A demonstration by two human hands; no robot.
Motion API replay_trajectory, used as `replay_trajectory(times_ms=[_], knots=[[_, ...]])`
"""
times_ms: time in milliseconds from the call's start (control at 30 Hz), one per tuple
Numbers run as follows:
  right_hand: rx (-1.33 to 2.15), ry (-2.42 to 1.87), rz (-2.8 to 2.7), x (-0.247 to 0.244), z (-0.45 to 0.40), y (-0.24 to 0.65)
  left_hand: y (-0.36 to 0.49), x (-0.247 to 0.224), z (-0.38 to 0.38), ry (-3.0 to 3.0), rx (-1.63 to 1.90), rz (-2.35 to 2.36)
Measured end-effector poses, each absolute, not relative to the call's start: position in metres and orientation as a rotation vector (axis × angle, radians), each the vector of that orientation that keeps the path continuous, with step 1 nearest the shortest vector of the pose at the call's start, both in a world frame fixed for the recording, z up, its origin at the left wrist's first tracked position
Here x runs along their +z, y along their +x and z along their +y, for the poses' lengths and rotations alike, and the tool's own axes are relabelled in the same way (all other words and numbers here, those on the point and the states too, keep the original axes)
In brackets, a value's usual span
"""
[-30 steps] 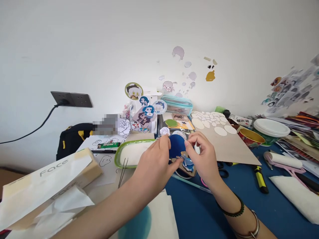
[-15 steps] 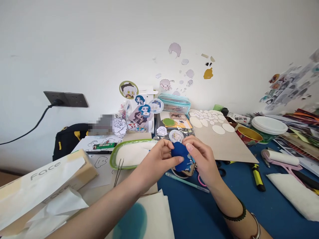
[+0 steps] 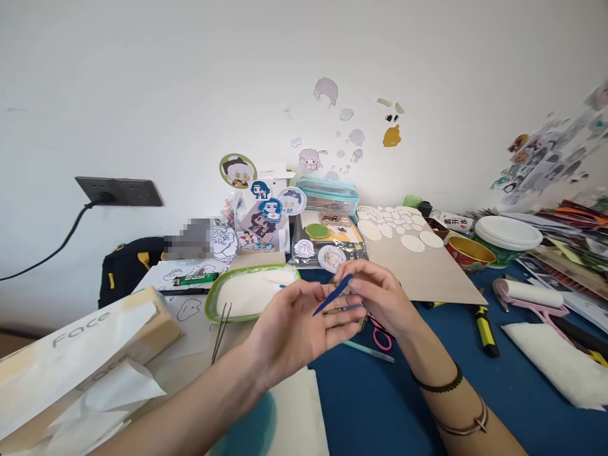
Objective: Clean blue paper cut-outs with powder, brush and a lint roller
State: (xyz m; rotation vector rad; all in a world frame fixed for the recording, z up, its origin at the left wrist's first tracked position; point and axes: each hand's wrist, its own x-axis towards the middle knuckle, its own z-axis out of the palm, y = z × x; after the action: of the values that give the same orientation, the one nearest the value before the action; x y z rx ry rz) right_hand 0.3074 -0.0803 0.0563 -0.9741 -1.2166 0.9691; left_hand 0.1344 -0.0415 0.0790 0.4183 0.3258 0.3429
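Observation:
A thin, flat blue cut-out piece [image 3: 331, 297], seen nearly edge-on, is pinched at its upper end between the thumb and fingers of my right hand [image 3: 382, 292]. Its lower end slants down over the palm of my left hand [image 3: 304, 323]. That hand faces up, fingers stretched and spread; whether the piece touches it I cannot tell. Left of it is a green-rimmed tray [image 3: 212, 303] of white material, with tweezers [image 3: 221, 332] at its near edge. Pink-handled scissors [image 3: 382, 335] and a pale teal pen [image 3: 373, 351] lie under my right wrist.
A tissue box [image 3: 109, 345] fills the left front. White cloth with a teal patch [image 3: 251, 424] lies at the near edge. On the right are a grey board [image 3: 427, 278] with paper cut-outs, a yellow-black cutter [image 3: 486, 332], a roller [image 3: 532, 294] and a lidded tub [image 3: 507, 235].
The blue piece has turned from face-on to nearly edge-on. My left hand has let go of it and opened palm up beneath; my right hand keeps its pinch.

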Motion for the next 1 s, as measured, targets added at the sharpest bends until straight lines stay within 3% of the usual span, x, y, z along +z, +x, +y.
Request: replay_trajectory(times_ms=[167, 400, 600, 1000], knots=[[0.789, -1.111, -0.898, 0.057, -0.078, 0.35, 0.136, 0.074, -0.04, 0.396, 0.376, 0.292], [0.61, -1.716, -1.078, 0.05, -0.086, 0.393, 0.13, 0.088, -0.029, 0.627, 0.511, 0.476], [0.666, -1.753, -1.196, 0.041, -0.075, 0.377, 0.111, 0.11, -0.015, 0.79, 0.753, 0.625], [0.72, -1.724, -1.408, 0.023, -0.045, 0.336, 0.106, 0.127, -0.016, 0.838, 0.76, 0.618]])
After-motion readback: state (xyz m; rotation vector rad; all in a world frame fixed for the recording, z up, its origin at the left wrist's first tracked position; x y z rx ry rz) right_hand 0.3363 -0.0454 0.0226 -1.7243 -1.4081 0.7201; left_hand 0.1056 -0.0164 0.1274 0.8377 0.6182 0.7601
